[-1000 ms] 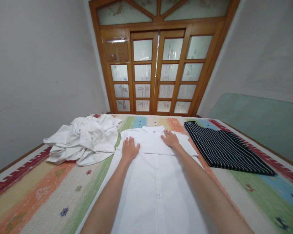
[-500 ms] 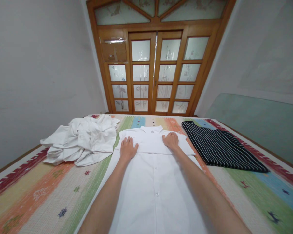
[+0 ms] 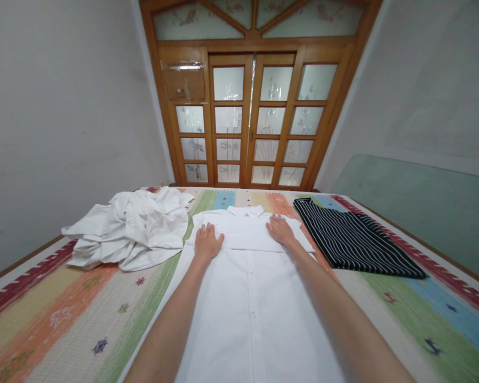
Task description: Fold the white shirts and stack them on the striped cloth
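A white button-up shirt lies front side up before me, its collar pointing to the far side. Across its chest, below the collar, lies a folded white band of cloth, probably the sleeves. On the left end of this band my left hand rests flat, fingers spread. My right hand lies on the band's right part, palm down, with the thumb pointing inward and the fingers stretched away from me. Neither hand grips any cloth that I can see.
A crumpled heap of white cloth sits to the left of the shirt. To the right lies a folded black garment with white stripes. Everything rests on a colourful striped cover. Wooden glazed doors stand beyond, between two walls.
The view has shifted slightly. My right hand has slid a little outward along the cloth band, its fingers straighter. My left hand stays in nearly the same place.
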{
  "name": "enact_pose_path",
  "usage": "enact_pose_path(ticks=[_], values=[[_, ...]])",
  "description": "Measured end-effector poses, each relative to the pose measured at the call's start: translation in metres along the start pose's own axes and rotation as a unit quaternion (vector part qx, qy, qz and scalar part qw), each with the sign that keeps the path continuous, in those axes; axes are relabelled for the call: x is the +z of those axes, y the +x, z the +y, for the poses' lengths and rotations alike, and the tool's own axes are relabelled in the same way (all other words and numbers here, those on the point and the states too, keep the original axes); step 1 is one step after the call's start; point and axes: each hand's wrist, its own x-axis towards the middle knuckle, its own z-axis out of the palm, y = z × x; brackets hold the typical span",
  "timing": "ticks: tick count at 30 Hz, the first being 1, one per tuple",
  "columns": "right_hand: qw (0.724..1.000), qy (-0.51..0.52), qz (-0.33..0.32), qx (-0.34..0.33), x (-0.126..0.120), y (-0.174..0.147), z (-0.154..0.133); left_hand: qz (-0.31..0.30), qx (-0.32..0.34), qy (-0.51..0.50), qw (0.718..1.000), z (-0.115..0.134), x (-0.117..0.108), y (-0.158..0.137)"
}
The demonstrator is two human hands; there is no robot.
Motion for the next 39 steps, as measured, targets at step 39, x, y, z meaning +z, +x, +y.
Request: enact_pose_path(ticks=[39], values=[[0.982,0.033,0.025,-0.186,0.016,-0.095,0.037,-0.018,0.14,-0.01,0.99,-0.028,-0.002,-0.027]])
